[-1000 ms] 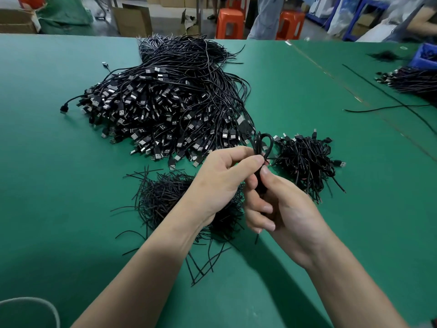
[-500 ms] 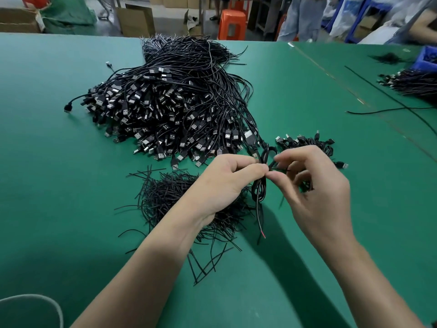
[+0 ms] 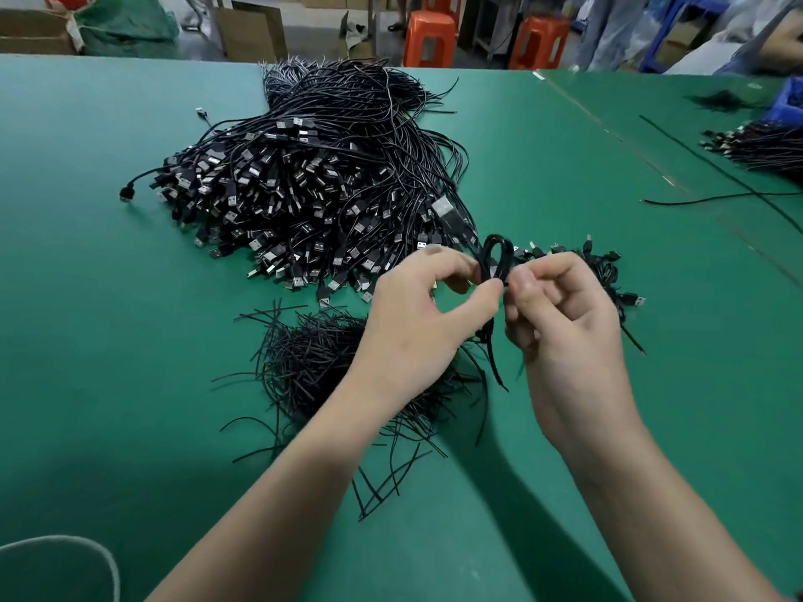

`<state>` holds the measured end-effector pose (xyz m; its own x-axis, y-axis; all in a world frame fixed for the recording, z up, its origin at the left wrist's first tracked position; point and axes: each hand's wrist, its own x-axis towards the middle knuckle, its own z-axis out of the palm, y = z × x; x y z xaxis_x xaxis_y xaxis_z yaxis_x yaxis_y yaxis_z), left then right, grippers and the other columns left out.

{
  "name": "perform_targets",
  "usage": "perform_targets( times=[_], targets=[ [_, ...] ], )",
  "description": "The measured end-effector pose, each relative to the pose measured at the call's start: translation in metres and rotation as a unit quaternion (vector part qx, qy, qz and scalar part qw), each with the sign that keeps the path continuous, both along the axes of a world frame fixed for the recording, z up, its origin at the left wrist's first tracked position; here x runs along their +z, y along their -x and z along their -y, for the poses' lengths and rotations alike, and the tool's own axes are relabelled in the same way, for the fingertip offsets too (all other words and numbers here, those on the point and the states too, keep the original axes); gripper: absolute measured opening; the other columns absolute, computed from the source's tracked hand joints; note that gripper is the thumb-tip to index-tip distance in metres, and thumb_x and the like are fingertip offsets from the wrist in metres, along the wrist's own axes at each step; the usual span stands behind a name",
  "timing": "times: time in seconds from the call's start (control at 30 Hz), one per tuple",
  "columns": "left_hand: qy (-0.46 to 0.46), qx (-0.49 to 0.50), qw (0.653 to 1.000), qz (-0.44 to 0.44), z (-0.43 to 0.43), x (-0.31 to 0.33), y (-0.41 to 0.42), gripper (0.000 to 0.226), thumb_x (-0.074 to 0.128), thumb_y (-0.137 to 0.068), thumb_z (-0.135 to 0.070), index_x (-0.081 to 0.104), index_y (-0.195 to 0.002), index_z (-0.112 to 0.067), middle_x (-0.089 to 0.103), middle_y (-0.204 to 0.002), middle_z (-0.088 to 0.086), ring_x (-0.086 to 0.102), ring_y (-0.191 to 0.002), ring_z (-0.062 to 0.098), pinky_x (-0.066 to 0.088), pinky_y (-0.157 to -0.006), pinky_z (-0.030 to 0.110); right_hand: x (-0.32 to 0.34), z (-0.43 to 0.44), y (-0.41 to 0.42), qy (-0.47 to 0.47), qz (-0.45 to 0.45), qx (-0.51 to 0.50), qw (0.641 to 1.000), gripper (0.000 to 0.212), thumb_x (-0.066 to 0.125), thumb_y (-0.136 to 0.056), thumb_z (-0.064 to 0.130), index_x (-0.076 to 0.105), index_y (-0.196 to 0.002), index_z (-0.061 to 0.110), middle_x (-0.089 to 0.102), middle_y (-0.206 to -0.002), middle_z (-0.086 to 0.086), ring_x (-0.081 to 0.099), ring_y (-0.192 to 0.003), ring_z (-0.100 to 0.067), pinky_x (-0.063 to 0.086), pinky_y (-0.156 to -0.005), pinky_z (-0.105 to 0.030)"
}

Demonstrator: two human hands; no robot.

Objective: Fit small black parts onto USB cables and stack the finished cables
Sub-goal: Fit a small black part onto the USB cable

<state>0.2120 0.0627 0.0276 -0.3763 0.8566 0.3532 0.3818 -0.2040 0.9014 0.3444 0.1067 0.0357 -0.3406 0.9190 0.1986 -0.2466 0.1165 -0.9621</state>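
I hold a coiled black USB cable (image 3: 496, 258) above the green table (image 3: 108, 341). My left hand (image 3: 417, 328) pinches the coil at its middle from the left. My right hand (image 3: 560, 315) pinches the same spot from the right, its fingertips touching a thin black tie around the coil. The cable's loose ends hang below my fingers. A large heap of loose USB cables (image 3: 313, 184) lies behind my hands. A pile of thin black ties (image 3: 313, 362) lies under my left wrist. A small stack of bundled cables (image 3: 604, 271) sits behind my right hand.
Another cable heap (image 3: 764, 145) and a blue bin (image 3: 788, 102) are at the far right. Single cables (image 3: 712, 197) trail across the right side. Orange stools (image 3: 430, 36) and cardboard boxes (image 3: 250, 32) stand beyond the table's far edge. A white cord (image 3: 87, 553) curls at the bottom left.
My right hand went from gripping the coil's lower part to pinching its middle beside my left fingers. The coil's loop now stands above my fingertips.
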Motion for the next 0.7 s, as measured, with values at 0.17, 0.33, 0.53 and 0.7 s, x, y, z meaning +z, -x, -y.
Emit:
perform_targets(
  times=[0.17, 0.33, 0.53, 0.7],
  targets=[
    [-0.105, 0.081, 0.983, -0.129, 0.003, -0.001, 0.001, 0.01, 0.078, -0.09, -0.021, 0.074, -0.096, -0.014, 0.057, -0.099, -0.009, 0.057, -0.096, 0.011, 0.047, -0.087, 0.025, 0.008, -0.004, 0.009, 0.181, -0.071, 0.034, 0.98, 0.018, 0.057, -0.099, 0.007, 0.058, -0.084, 0.019, 0.051, -0.063, 0.005, 0.038, -0.049, -0.006, 0.036, -0.051, -0.016],
    [-0.091, 0.023, 0.98, -0.178, 0.007, 0.001, 0.012, 0.015, 0.069, -0.098, -0.021, 0.076, -0.112, -0.022, 0.061, -0.072, -0.004, 0.057, -0.066, 0.018, 0.046, -0.06, 0.032, 0.012, -0.006, 0.007, 0.197, -0.051, 0.024, 0.979, 0.024, 0.052, -0.097, -0.002, 0.059, -0.085, 0.016, 0.053, -0.064, 0.002, 0.038, -0.046, -0.005, 0.034, -0.047, -0.015],
    [-0.007, -0.092, 0.993, 0.074, 0.006, 0.008, 0.019, 0.019, 0.06, -0.105, -0.017, 0.078, -0.106, -0.014, 0.079, -0.093, 0.0, 0.075, -0.088, 0.011, 0.058, -0.074, 0.024, 0.01, 0.002, 0.006, 0.071, 0.017, -0.012, 0.997, 0.02, 0.06, -0.1, 0.007, 0.06, -0.082, 0.015, 0.049, -0.057, 0.005, 0.04, -0.052, -0.007, 0.033, -0.05, -0.016],
    [-0.005, -0.069, 0.992, 0.107, 0.006, 0.006, 0.018, 0.033, 0.083, -0.085, -0.008, 0.065, -0.109, -0.023, 0.076, -0.085, -0.004, 0.071, -0.081, 0.008, 0.058, -0.078, 0.023, 0.01, -0.002, 0.003, 0.007, 0.072, -0.01, 0.997, 0.019, 0.061, -0.1, 0.008, 0.058, -0.081, 0.013, 0.044, -0.055, 0.009, 0.037, -0.052, -0.006, 0.033, -0.051, -0.014]
  ],
)
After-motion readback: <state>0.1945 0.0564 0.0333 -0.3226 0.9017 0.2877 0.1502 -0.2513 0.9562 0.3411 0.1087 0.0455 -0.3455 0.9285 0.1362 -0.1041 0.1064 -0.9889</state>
